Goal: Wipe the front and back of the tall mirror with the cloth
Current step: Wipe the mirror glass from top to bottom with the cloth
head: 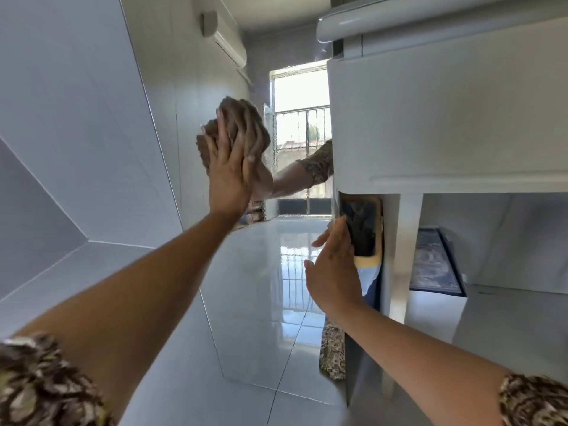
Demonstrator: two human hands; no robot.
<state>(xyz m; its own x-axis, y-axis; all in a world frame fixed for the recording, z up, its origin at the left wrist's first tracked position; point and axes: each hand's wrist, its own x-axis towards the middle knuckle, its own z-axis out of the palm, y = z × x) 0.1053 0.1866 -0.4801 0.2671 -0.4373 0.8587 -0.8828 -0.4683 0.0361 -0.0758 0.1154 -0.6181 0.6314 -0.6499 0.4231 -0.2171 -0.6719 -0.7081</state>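
Observation:
The tall mirror stands in front of me and reflects a window, a glossy tiled floor and my own arm. My left hand is raised and presses a crumpled brown cloth flat against the upper part of the glass. My right hand lies lower down with its fingers spread against the mirror's right edge, and it holds nothing. The back of the mirror is hidden.
A white cabinet stands close on the right, just behind the mirror's edge. A dark phone in a beige case shows beside my right fingers. A blue framed picture leans low at the right. White wall panels run along the left.

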